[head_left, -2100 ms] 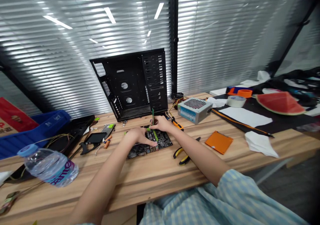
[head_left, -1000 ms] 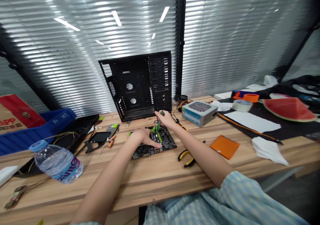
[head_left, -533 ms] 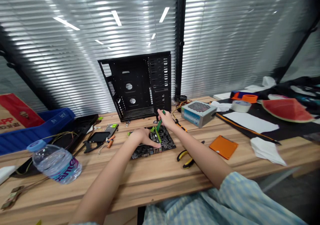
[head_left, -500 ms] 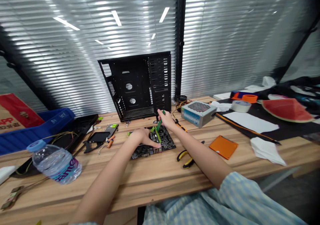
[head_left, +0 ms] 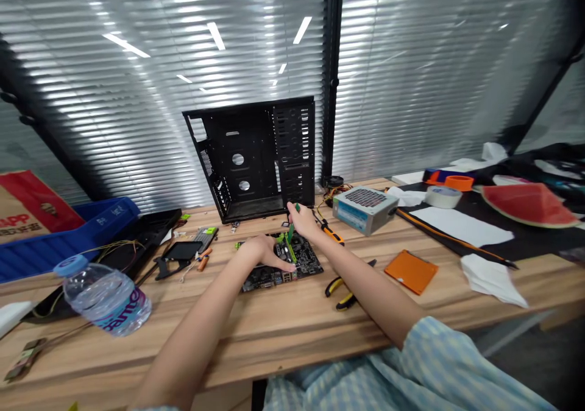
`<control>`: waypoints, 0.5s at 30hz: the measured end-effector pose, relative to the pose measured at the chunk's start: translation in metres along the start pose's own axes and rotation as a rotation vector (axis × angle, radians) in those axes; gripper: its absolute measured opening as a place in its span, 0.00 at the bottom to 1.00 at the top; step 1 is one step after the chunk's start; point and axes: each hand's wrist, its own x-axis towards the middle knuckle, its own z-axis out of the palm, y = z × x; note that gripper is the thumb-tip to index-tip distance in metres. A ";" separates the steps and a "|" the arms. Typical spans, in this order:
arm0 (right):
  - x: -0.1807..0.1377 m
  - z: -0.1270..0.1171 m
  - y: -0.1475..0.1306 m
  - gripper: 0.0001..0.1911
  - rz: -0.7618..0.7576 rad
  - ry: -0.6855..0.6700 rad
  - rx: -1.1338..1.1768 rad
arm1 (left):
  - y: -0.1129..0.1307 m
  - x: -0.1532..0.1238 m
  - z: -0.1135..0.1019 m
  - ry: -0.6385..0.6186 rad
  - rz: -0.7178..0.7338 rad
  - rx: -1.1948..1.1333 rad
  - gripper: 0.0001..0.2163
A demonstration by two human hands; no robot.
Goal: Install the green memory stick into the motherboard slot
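A black motherboard with lime-green slots lies flat on the wooden table. My left hand rests across its left part, thumb stretched out towards the slots, the other fingers partly hidden behind the hand. Pinched in my right hand is a green memory stick, held upright with its lower end at the slots. I cannot tell whether it sits in a slot. Under my right forearm lie pliers with yellow and black handles.
A black computer case stands behind the board. To the right are a power supply, an orange plate, a tape roll and a watermelon slice. On the left are a water bottle and a blue bin.
The view has shifted slightly. Both hands stay at the motherboard, with the memory stick still in my right hand at the slots.
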 end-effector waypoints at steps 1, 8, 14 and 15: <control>0.000 0.001 -0.002 0.24 -0.006 0.012 -0.038 | 0.000 0.000 0.000 -0.001 -0.001 0.003 0.57; 0.002 0.019 -0.006 0.22 0.038 -0.011 -0.019 | 0.002 -0.003 -0.002 -0.004 -0.004 0.007 0.58; -0.005 0.017 -0.011 0.20 0.001 0.010 -0.054 | 0.002 -0.003 -0.001 -0.007 0.006 0.012 0.56; -0.006 0.016 -0.012 0.20 -0.003 0.012 -0.061 | 0.002 -0.003 -0.001 -0.004 0.007 0.010 0.56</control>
